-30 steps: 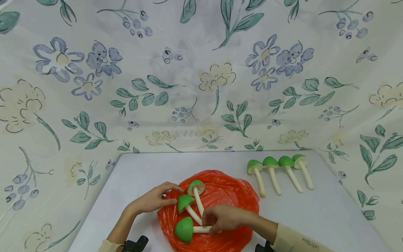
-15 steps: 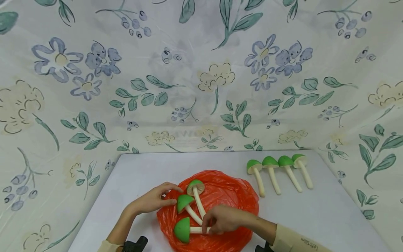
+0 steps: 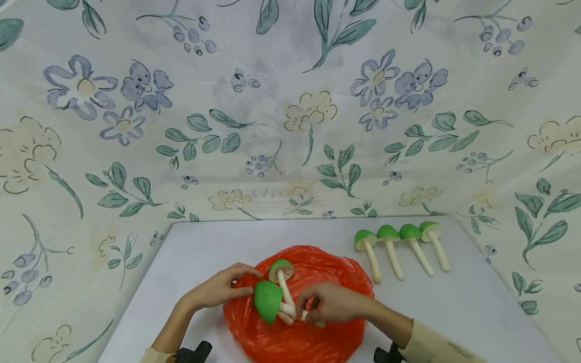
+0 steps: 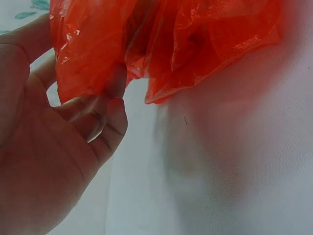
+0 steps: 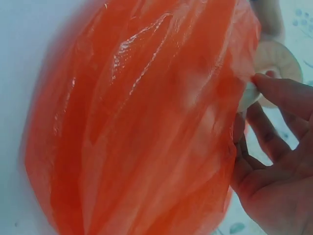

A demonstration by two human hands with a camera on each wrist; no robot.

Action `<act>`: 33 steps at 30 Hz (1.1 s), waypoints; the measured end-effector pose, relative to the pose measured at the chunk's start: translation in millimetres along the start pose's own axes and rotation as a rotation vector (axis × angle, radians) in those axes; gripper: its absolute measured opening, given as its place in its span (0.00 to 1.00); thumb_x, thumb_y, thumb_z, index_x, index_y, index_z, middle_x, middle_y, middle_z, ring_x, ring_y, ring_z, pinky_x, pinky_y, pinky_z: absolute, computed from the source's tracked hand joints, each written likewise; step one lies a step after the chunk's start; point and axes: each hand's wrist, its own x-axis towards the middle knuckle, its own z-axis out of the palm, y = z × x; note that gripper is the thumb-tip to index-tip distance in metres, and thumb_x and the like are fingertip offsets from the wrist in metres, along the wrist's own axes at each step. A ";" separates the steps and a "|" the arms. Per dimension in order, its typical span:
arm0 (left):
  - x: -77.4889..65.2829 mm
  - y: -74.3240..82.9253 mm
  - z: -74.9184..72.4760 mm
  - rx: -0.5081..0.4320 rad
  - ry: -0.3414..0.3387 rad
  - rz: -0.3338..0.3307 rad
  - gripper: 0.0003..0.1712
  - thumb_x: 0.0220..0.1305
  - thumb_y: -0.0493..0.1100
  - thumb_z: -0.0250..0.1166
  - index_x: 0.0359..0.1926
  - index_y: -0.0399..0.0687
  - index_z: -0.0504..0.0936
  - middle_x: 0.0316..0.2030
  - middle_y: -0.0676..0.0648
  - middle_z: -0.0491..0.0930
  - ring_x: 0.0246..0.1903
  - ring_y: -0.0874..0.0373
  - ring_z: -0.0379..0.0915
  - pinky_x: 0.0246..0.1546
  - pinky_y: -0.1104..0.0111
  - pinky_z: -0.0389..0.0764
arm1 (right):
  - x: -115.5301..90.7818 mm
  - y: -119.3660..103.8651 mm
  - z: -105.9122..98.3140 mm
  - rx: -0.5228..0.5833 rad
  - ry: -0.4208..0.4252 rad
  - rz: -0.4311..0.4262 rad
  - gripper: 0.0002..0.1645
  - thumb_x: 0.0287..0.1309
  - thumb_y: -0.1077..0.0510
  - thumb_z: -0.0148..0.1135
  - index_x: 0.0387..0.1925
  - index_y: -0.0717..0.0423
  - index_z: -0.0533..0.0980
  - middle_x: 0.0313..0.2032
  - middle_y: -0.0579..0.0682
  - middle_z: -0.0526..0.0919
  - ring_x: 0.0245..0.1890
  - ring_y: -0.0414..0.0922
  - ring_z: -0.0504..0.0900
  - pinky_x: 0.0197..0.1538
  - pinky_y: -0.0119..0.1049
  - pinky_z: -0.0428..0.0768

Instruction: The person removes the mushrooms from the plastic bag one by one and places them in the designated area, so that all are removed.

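Four green-capped mushrooms (image 3: 393, 256) lie in a row at the far right of the white table (image 3: 458, 312), caps toward the back and pale stems slanting toward the person, while a red plastic bag (image 3: 327, 343) sits well to their left with its crumpled mouth facing up; over that mouth the right hand (image 3: 333, 303) has thumb and fingers clamped on the stem of a fifth mushroom (image 3: 268, 301), whose green cap points left and comes so near the tip of the left thumb that I cannot tell whether they touch, and just behind it a sixth mushroom (image 3: 281, 267) lies within the bag, its ribbed underside showing and its stem running down toward the right fingers; under the held stem peeks part of a seventh mushroom (image 3: 285, 318), mostly hidden; the left hand (image 3: 221, 289) grips the bag's left edge, red film between its thumb and fingers, and behind the table hangs a flowered cloth (image 3: 290, 60)
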 end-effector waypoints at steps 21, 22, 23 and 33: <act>2.0 2.8 1.0 -0.026 -0.016 -0.007 0.19 0.69 0.46 0.66 0.59 0.56 0.80 0.62 0.43 0.71 0.64 0.39 0.65 0.58 0.41 0.73 | -26.1 16.2 -20.8 0.147 0.350 -0.039 0.06 0.63 0.60 0.66 0.40 0.50 0.78 0.42 0.49 0.80 0.42 0.50 0.79 0.41 0.37 0.81; 2.0 2.8 1.0 -0.028 -0.015 -0.008 0.19 0.69 0.46 0.66 0.59 0.56 0.80 0.62 0.43 0.71 0.64 0.39 0.66 0.58 0.41 0.74 | -26.9 18.0 -19.4 0.162 0.346 -0.036 0.06 0.63 0.60 0.66 0.40 0.51 0.77 0.41 0.49 0.80 0.42 0.50 0.79 0.41 0.38 0.81; 2.0 2.9 1.0 -0.031 -0.014 -0.008 0.19 0.68 0.46 0.66 0.59 0.56 0.80 0.62 0.43 0.71 0.64 0.39 0.66 0.58 0.41 0.73 | -27.8 19.8 -17.8 0.173 0.340 -0.035 0.06 0.63 0.60 0.66 0.40 0.51 0.77 0.41 0.50 0.80 0.42 0.50 0.79 0.41 0.38 0.81; 2.7 1.3 1.8 -0.034 -0.030 0.020 0.20 0.68 0.47 0.67 0.60 0.56 0.79 0.63 0.42 0.71 0.64 0.38 0.64 0.59 0.38 0.70 | -33.9 29.9 -3.8 0.258 0.329 -0.023 0.10 0.61 0.60 0.67 0.41 0.53 0.74 0.41 0.51 0.78 0.41 0.51 0.78 0.39 0.38 0.81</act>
